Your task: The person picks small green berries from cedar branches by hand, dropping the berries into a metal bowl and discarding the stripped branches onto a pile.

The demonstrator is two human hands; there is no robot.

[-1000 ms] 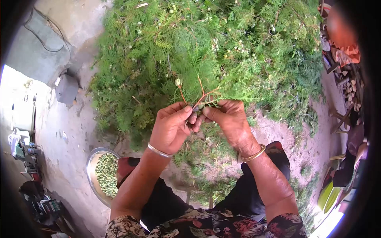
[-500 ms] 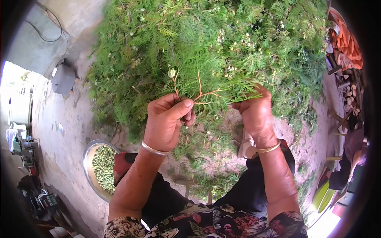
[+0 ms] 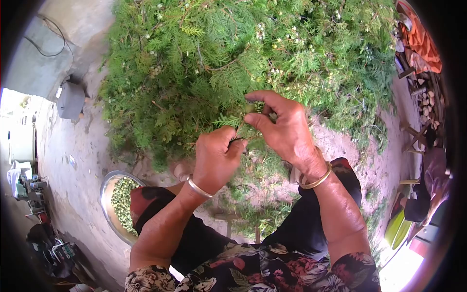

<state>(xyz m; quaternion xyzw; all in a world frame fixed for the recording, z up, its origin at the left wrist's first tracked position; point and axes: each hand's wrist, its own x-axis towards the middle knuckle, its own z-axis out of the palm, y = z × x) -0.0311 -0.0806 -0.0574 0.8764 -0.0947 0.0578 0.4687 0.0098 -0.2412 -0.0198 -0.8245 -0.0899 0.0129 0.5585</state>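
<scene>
My left hand [image 3: 215, 158] is closed, thumb pressed on the fingers, around a small evergreen sprig [image 3: 226, 120] whose flat green leaves stick out above the fist. Close to its right, my right hand [image 3: 287, 129] has thumb and forefinger curled about a small round green cone [image 3: 250, 108] at the sprig's upper end. The other fingers are partly hidden behind. Both hands are in front of a large heap of cut evergreen branches [image 3: 160, 82] dotted with pale cones.
A metal basin [image 3: 104, 197] of green cones stands on the floor by my left knee. Loose sprigs [image 3: 253, 190] lie between my legs. A grey container [image 3: 71, 100] is at the left; stacked firewood [image 3: 428, 104] and an orange cloth [image 3: 421, 46] are at the right.
My right hand has moved left, from the sprig's leafy side to the cone near my left hand. The left hand has turned and sunk a little; less of the sprig shows.
</scene>
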